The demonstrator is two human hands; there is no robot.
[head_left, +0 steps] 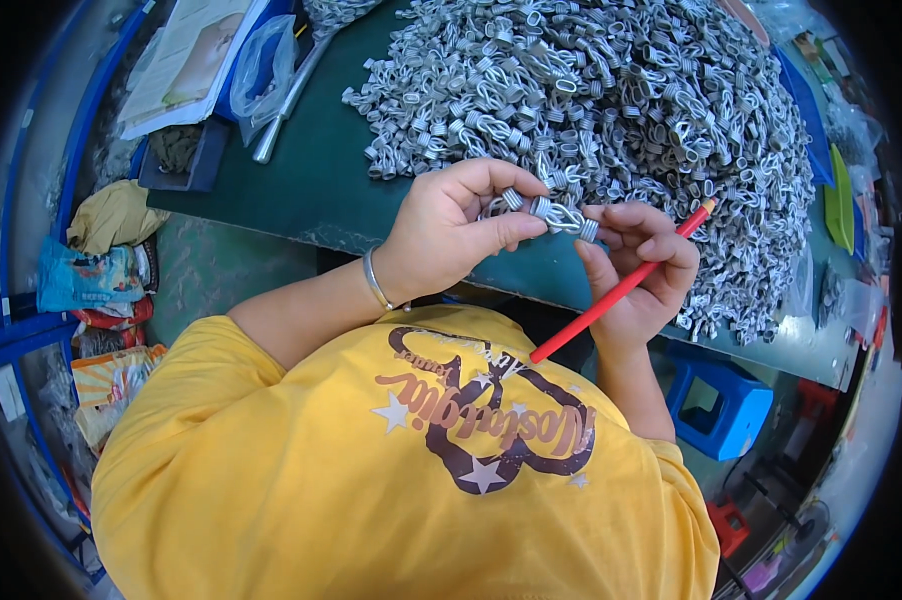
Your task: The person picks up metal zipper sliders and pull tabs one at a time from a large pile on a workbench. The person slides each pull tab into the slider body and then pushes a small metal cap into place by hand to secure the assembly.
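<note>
My left hand [446,222] pinches small silver metal fittings between thumb and fingertips. Each fitting looks like a looped piece with a ribbed, coiled collar. One looped metal fitting [565,217] stretches across to my right hand [643,265], whose thumb and fingertips close on its other end. Slanting through the right hand is a red pencil [601,309], its bare tip up to the right and its other end down near my shirt. Just beyond both hands, on the green table [316,185], rises a big heap of similar silver fittings [571,100].
At the far left stand a grey bin [183,160], papers [196,60] and a metal rod [296,95]. Bagged goods [91,275] fill a blue rack on the left. A blue stool [721,405] is under the table's right side; a green tray [839,200] lies farther right.
</note>
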